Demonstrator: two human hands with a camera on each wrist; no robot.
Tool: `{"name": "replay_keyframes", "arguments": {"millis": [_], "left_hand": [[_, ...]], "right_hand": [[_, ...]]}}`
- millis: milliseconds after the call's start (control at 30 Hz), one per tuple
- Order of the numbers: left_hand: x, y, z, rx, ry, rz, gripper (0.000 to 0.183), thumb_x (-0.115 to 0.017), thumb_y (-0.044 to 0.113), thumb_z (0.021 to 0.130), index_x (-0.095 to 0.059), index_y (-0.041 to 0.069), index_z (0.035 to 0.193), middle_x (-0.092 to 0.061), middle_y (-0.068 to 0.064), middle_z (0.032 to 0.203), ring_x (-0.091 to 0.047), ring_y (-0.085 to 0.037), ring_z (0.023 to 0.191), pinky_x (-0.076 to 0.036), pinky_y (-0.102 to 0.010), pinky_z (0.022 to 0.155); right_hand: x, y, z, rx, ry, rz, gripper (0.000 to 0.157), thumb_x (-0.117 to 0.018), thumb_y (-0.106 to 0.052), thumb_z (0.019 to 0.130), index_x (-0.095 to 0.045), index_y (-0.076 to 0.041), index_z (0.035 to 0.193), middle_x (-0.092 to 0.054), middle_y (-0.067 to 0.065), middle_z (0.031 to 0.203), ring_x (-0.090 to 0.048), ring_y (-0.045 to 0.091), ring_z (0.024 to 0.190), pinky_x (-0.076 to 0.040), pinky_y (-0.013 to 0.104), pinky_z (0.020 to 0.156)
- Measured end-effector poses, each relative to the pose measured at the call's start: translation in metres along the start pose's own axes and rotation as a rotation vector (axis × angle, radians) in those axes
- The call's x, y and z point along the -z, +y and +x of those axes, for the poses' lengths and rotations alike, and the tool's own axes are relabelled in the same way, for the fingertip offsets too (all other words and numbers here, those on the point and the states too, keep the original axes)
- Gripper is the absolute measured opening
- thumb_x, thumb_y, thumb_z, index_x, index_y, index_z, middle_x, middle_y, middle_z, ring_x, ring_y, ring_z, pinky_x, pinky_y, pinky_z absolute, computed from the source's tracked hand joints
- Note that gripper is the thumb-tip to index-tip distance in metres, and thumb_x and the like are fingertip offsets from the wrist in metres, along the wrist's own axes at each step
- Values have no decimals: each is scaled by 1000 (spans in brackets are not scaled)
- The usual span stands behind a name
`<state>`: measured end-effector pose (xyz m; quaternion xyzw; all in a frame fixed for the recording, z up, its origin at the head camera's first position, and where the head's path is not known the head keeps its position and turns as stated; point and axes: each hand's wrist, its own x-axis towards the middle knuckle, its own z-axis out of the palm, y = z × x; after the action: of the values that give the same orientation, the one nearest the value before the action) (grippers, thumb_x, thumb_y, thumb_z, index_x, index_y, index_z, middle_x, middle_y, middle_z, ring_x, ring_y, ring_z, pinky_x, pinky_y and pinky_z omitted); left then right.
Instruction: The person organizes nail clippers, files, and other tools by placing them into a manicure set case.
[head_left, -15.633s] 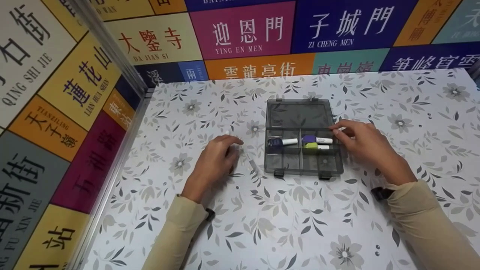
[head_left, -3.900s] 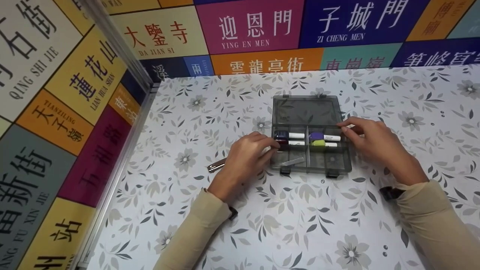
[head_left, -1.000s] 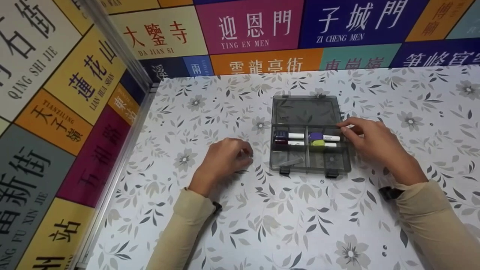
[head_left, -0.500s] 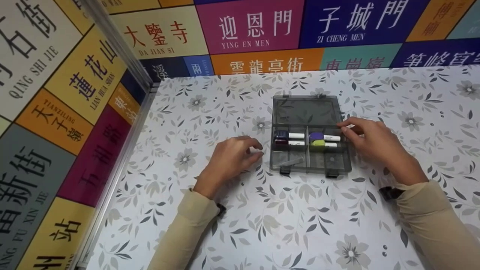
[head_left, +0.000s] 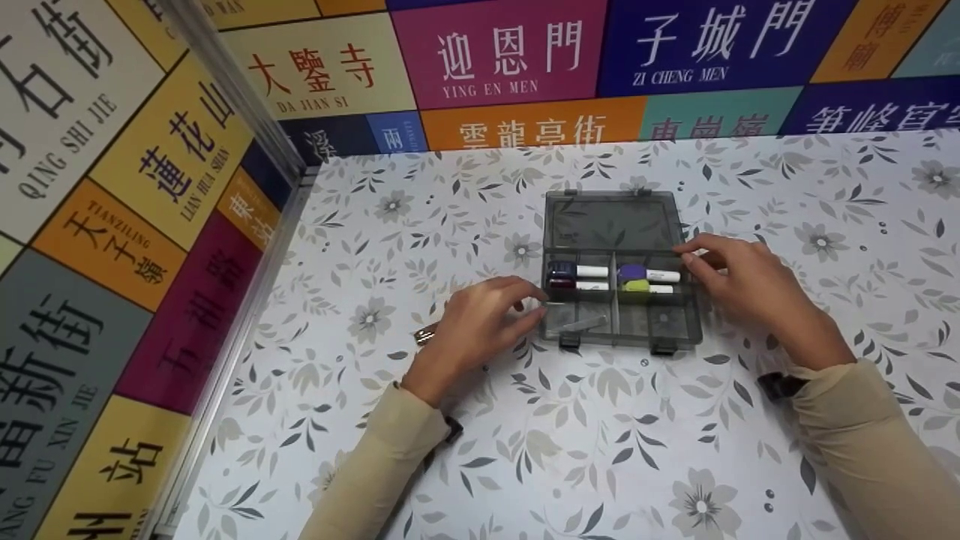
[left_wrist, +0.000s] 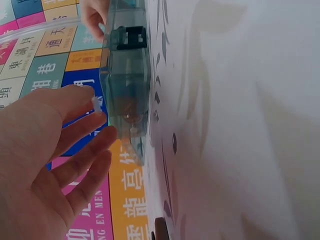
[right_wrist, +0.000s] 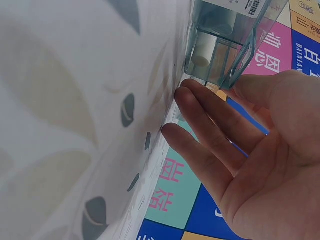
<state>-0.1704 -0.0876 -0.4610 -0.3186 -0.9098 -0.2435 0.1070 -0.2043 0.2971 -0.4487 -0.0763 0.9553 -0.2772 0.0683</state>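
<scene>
A smoky see-through compartment box (head_left: 621,337) lies with its lid (head_left: 611,220) laid back. Its back left compartment holds a dark blue nail polish bottle (head_left: 562,271) and a dark red one (head_left: 562,284); the back right holds a purple (head_left: 631,274) and a lime one (head_left: 636,286). In the front left lies a clear flat stick (head_left: 585,322). My left hand (head_left: 484,319) is at the box's left edge, pinching a small whitish translucent piece (left_wrist: 96,104) between thumb and index finger. My right hand (head_left: 750,289) pinches the box's right edge near the hinge, its other fingers extended.
A small shiny item (head_left: 425,334), mostly hidden behind the left hand, lies on the table (head_left: 600,450) with a floral cover. Panels with printed characters (head_left: 495,60) stand along the back and left.
The left hand has moved right to the box, uncovering the shiny item. Since the oldest frame, the dark red bottle and clear stick have come into the box. The right hand keeps its place.
</scene>
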Motion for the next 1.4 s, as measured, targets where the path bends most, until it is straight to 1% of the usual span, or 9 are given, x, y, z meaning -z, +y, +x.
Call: {"name": "replay_keyframes", "arguments": {"millis": [167, 333, 433, 567, 700, 933, 1100, 1233, 1400], "left_hand": [[-3, 4, 1, -32, -1, 6, 17, -75, 34, 103, -80, 24, 116, -83, 8, 116, -78, -9, 93, -63, -29, 76], [-2, 6, 3, -15, -38, -5, 18, -78, 35, 101, -81, 23, 115, -83, 7, 117, -79, -10, 96, -64, -28, 79], [-1, 8, 4, -4, -52, -15, 19, -79, 34, 100, -82, 22, 115, -83, 5, 117, -79, -10, 97, -64, -25, 82], [-1, 8, 5, -5, -46, -12, 16, -79, 33, 101, -82, 22, 113, -83, 6, 115, -79, -11, 96, -64, -25, 82], [0, 7, 6, 2, -39, -8, 14, -77, 32, 102, -83, 23, 112, -84, 7, 113, -79, -10, 95, -63, -27, 82], [4, 4, 2, 67, -45, -21, 12, -75, 30, 103, -83, 26, 111, -83, 10, 111, -77, -8, 95, -62, -27, 83], [8, 0, -2, 133, -34, -5, 10, -74, 29, 103, -83, 27, 106, -83, 11, 104, -75, -8, 88, -60, -30, 79], [8, -3, -6, 177, -57, -6, 9, -76, 29, 101, -83, 26, 107, -83, 8, 104, -76, -10, 88, -61, -32, 79], [9, -4, -16, 218, -99, -4, 11, -76, 29, 100, -83, 24, 107, -83, 9, 102, -77, -11, 92, -62, -34, 83]], "right_hand": [[1, 1, 0, 3, 5, 1, 43, -51, -48, 114, -68, -24, 145, -74, 22, 136, -57, 50, 133, -43, 73, 103], [2, 1, -1, 3, 17, 2, 42, -51, -47, 114, -68, -24, 144, -75, 22, 134, -61, 49, 131, -44, 73, 104], [2, 2, -2, -1, 20, 3, 42, -51, -48, 113, -68, -24, 144, -76, 21, 132, -59, 48, 131, -41, 72, 105], [3, 3, -3, 3, 25, 3, 42, -51, -48, 114, -68, -23, 144, -76, 22, 131, -60, 48, 130, -39, 70, 108], [3, 3, -3, 0, 29, -1, 42, -51, -48, 114, -68, -23, 143, -76, 22, 132, -59, 48, 131, -40, 71, 106], [4, 3, -3, -6, 26, 7, 42, -51, -49, 113, -69, -25, 143, -75, 21, 134, -57, 49, 132, -41, 73, 105], [3, 1, -2, -7, 26, 10, 41, -52, -48, 113, -68, -26, 144, -75, 21, 135, -58, 49, 133, -42, 75, 105], [1, 0, -1, -9, 20, 10, 41, -53, -48, 113, -68, -26, 144, -74, 21, 136, -59, 48, 133, -43, 74, 105], [0, -1, 0, 3, 22, -4, 40, -53, -45, 113, -69, -23, 144, -75, 21, 135, -62, 47, 130, -43, 72, 104]]}}
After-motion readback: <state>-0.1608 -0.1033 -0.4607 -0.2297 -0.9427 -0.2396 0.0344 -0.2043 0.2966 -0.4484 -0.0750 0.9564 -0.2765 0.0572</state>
